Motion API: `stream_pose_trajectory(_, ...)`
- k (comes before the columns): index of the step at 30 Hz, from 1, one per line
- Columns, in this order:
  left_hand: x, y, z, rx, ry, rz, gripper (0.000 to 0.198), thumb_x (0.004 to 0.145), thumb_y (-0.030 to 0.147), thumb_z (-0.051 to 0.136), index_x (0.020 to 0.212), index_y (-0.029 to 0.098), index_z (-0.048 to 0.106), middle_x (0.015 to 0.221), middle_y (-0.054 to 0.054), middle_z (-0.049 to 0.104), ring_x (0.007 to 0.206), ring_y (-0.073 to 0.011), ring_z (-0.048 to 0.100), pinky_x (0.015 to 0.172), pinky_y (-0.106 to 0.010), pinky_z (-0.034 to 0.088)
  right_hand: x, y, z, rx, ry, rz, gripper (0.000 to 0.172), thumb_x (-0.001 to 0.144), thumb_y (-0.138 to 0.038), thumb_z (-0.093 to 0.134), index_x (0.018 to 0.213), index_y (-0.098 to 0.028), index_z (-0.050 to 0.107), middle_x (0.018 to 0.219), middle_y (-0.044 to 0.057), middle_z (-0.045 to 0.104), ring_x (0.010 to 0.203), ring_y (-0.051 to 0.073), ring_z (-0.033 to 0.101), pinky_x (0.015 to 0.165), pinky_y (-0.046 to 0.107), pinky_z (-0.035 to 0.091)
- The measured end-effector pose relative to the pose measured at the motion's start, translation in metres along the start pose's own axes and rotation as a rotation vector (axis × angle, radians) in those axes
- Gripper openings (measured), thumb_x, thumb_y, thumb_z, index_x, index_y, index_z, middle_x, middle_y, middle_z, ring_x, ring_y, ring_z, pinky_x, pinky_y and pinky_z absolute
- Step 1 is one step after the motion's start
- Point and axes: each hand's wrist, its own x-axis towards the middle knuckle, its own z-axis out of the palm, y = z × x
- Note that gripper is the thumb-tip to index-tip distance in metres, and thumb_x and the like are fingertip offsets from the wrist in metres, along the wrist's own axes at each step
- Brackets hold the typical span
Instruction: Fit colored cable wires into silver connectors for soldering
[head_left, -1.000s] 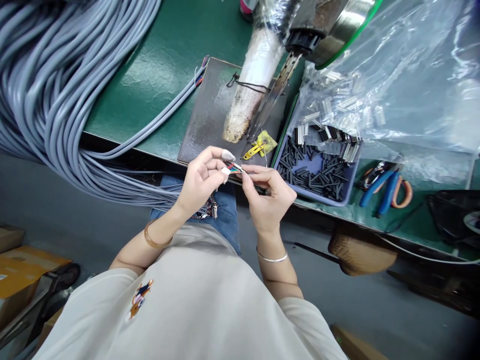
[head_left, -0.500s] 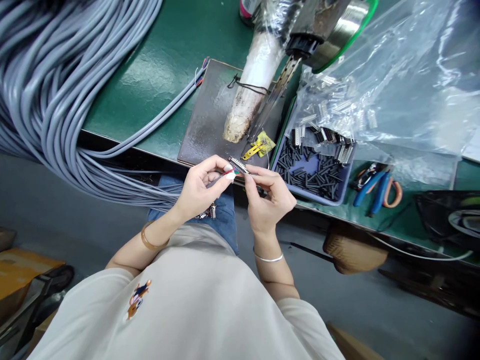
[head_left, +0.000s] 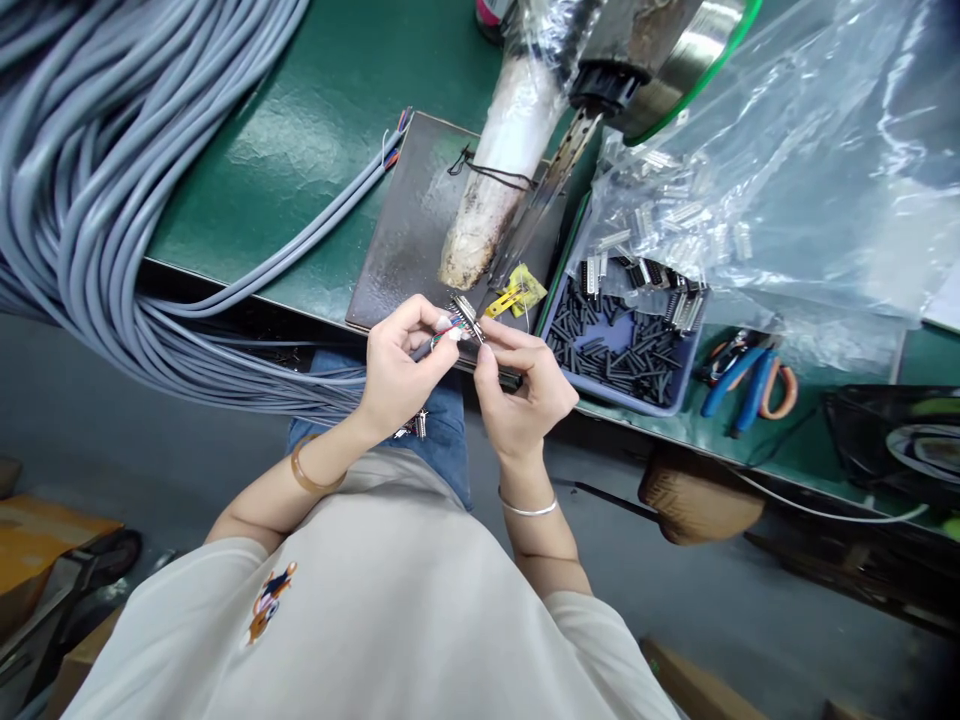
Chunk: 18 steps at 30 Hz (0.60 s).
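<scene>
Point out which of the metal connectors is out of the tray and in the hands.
The connector pinched between the left hand and right hand, at the coloured wires; the others lie heaped in the blue tray.

Cable bundle [head_left: 112, 200] blocks left; tray [head_left: 622, 345] crowds right.

Bright overhead light, plastic glare, edges bent, perhaps blurred

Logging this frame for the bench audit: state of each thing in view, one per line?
Left hand: closed, pinching the coloured wire ends.
Right hand: closed on the small metal connector.
Blue plastic tray: open, holding black sleeve pieces.
Clear plastic bag: open, crumpled, connectors inside.
Blue-handled cutters: lying flat on the bench.
Grey cable bundle: draped over the bench edge.
</scene>
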Motion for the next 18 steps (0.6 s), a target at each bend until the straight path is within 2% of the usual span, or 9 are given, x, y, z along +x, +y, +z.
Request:
stream_pose_trajectory(4, 0.003, 0.0, 0.001, 0.014, 0.006, 0.045, 0.017, 0.074, 0.016, 0.072, 0.072, 0.016, 0.055, 0.072, 0.004, 0.06, 0.05, -0.0015, 0.046, 0.044, -0.013, 0.035, 0.003, 0.002, -0.001, 0.036, -0.013, 0.001, 0.014, 0.09, -0.012, 0.068, 0.089, -0.023, 0.06, 0.108, 0.003, 0.08, 0.095, 0.018, 0.078, 0.08, 0.031, 0.064)
stream_pose_trajectory(9, 0.006, 0.0, 0.001, 0.059, 0.035, 0.097, 0.015, 0.075, 0.013, 0.069, 0.071, 0.016, 0.056, 0.071, 0.003, 0.06, 0.058, -0.0033, 0.049, 0.053, -0.013, 0.041, 0.006, 0.003, 0.001, 0.058, -0.011, -0.001, 0.014, 0.09, -0.012, 0.068, 0.09, -0.023, 0.06, 0.109, 0.003, 0.08, 0.092, 0.017, 0.078, 0.077, 0.03, 0.065)
stream_pose_trajectory(18, 0.005, 0.004, 0.001, 0.074, 0.021, 0.132, 0.015, 0.077, 0.014, 0.07, 0.073, 0.017, 0.056, 0.075, 0.001, 0.062, 0.063, -0.0052, 0.054, 0.059, -0.015, 0.045, 0.015, -0.004, -0.004, -0.042, -0.018, -0.085, 0.016, 0.087, -0.009, 0.073, 0.088, -0.022, 0.063, 0.107, 0.004, 0.08, 0.091, 0.017, 0.079, 0.078, 0.028, 0.064)
